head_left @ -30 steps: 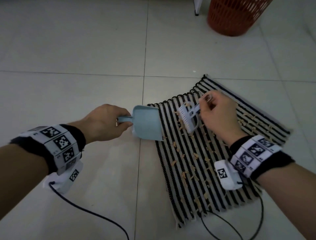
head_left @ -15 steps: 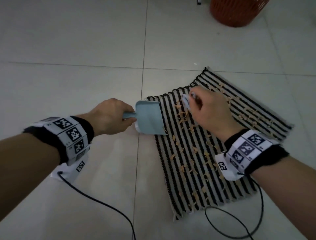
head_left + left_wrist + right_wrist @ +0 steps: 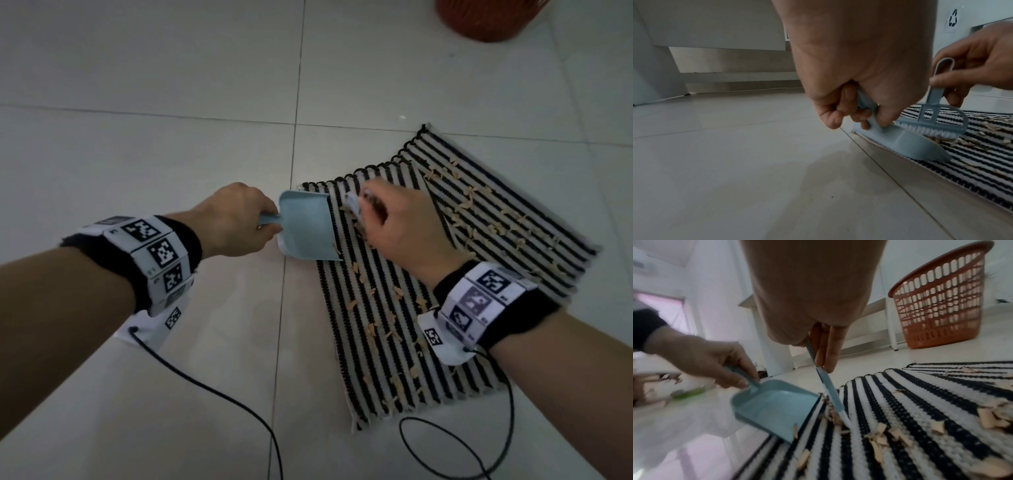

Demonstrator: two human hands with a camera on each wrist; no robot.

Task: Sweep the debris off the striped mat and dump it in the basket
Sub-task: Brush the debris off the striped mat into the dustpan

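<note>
A black-and-white striped mat [image 3: 383,342] lies on the tiled floor, strewn with tan debris chips [image 3: 371,330]. My left hand [image 3: 236,222] grips the handle of a light blue dustpan [image 3: 305,228], whose lip rests on the mat's left edge [image 3: 774,408]. My right hand [image 3: 394,219] grips the handle of a small blue brush [image 3: 937,120], its white bristles down on the mat right beside the dustpan's lip. A pile of chips [image 3: 835,417] lies between brush [image 3: 830,392] and pan. The orange basket [image 3: 486,17] stands beyond the mat, far right [image 3: 937,305].
Black cables [image 3: 212,387] trail from both wrists across the pale floor tiles, one looping at the mat's near edge [image 3: 455,448]. White furniture legs and a wall [image 3: 890,321] stand behind the basket. Bare floor stretches left of the dustpan.
My right hand has swept the brush leftwards across the mat, from well apart to right at the dustpan's lip, pushing chips along. The dustpan has stayed at the mat's edge.
</note>
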